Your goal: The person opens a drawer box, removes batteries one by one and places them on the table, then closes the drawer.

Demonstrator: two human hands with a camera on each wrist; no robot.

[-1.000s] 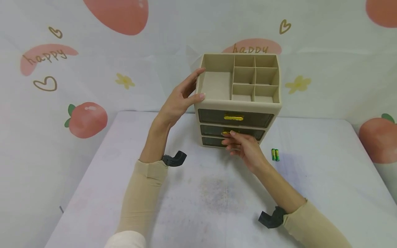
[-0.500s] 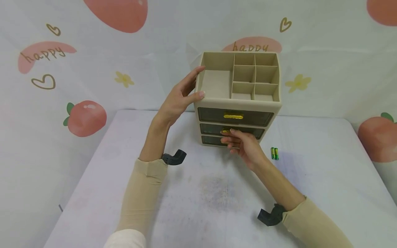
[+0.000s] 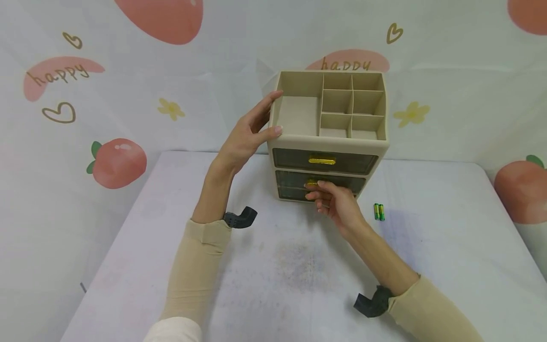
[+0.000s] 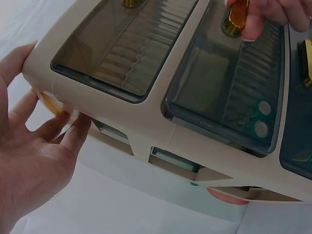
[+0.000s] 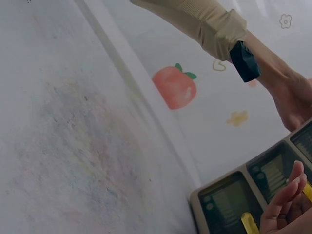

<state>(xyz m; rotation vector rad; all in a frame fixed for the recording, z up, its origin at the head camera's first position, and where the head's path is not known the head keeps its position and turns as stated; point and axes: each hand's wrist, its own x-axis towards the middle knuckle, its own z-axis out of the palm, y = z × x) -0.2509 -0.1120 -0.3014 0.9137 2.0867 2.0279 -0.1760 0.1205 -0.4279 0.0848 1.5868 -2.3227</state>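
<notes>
Head view: the drawer box (image 3: 329,142) stands near the desk (image 3: 260,294)'s back edge, with much desk before it. The left hand (image 3: 244,141), its grip spread wide, rests on the rim; the right hand (image 3: 342,206) pinches the middle handle (image 3: 312,182). Left wrist: the middle drawer (image 4: 207,87) protrudes slightly. Right wrist: printed cloth (image 5: 209,146) borders the stained desk.

At lower right, a bare right hand (image 5: 285,212) has its fingers at a shiny gold handle (image 5: 308,191) on a cream-framed drawer unit (image 5: 228,197) with 3 dark translucent fronts, whose edge a left hand (image 5: 294,101) touches, near a smudged white tabletop (image 5: 73,146) and white, fruit-printed backdrop (image 5: 209,134).
</notes>
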